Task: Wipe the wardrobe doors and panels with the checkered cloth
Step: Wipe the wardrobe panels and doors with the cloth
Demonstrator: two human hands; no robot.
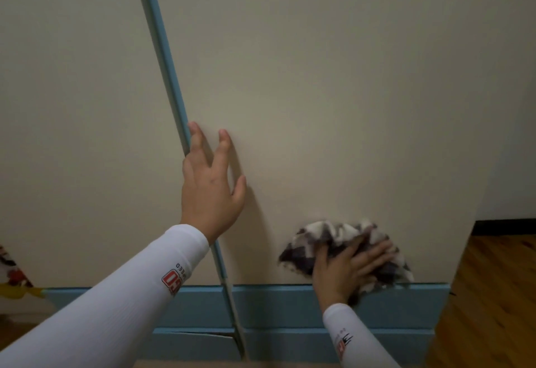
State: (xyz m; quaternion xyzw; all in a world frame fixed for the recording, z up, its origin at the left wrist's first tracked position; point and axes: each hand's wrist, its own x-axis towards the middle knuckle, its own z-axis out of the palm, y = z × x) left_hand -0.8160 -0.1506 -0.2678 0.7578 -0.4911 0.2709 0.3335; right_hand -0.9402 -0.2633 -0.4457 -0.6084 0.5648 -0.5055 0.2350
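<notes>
A cream wardrobe door [333, 92] fills most of the view, with a second cream panel [72, 106] to its left behind a blue edge strip [165, 57]. My right hand [345, 269] presses the dark-and-white checkered cloth [342, 237] flat against the door's lower right corner, just above the blue base trim [275, 306]. My left hand [211, 187] rests on the door beside the blue strip, fingers spread, holding nothing. Both arms wear white sleeves.
Wooden floor [493, 295] lies to the right of the wardrobe, with a dark skirting board [504, 227] under a pale wall. A colourful patterned item [13, 277] shows at the lower left edge.
</notes>
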